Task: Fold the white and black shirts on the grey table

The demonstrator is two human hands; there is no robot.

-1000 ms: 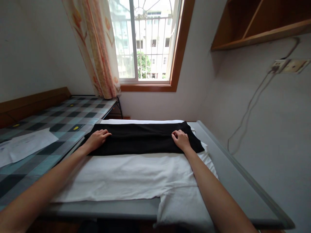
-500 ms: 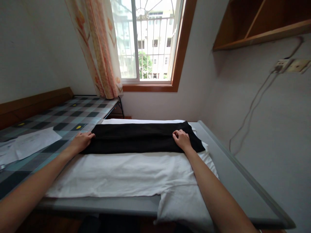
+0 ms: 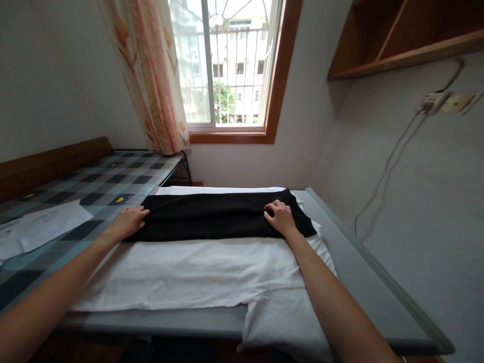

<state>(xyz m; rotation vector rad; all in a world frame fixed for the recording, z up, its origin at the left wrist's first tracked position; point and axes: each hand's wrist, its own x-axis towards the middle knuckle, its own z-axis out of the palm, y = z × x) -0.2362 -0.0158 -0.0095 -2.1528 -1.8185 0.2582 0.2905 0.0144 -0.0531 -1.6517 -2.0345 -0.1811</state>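
Observation:
A folded black garment lies as a long strip across a white T-shirt spread flat, one sleeve hanging over the near edge of a grey table. At the strip's left end, my left hand has its fingers closed on the black fabric's edge. My right hand rests over the strip near its slanted right end. Its fingers are bent, with a gap between thumb and forefinger where black fabric shows; no cloth is visibly pinched there.
To the left stands a bed with a checked mattress, papers lying on it. Behind are a curtain and a barred window. A wooden shelf and a socket with hanging cables are on the right wall.
My right hand has shifted very slightly left along the black strip, and the gap between its thumb and forefinger has widened. My left hand stays at the left end. The view has turned slightly.

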